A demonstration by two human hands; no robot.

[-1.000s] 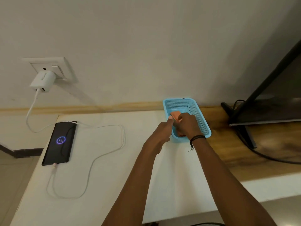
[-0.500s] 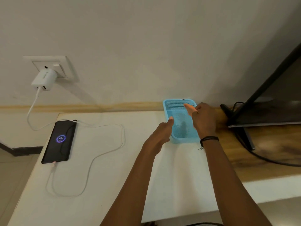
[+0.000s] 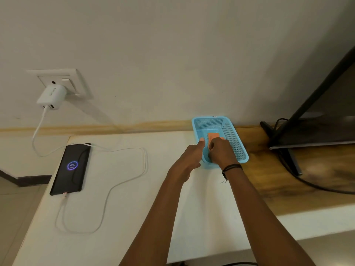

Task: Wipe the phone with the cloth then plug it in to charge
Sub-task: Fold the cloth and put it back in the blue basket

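Right hand [image 3: 221, 150] back down on orange cloth [image 3: 213, 135] in blue basket [image 3: 236, 143]

Under my fingers [image 3: 219, 150]: orange cloth [image 3: 213, 136], blue perforated basket [image 3: 232, 137]. Far left: black phone [image 3: 71, 169], white cable [image 3: 124, 181], white surface [image 3: 134, 208].

Blue basket [image 3: 233, 135] beside dark television [image 3: 326, 112].

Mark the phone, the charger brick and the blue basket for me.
phone [image 3: 70, 167], head view, on the lit screen.
charger brick [image 3: 51, 96], head view, on its white body.
blue basket [image 3: 233, 138], head view, on its right mesh wall.
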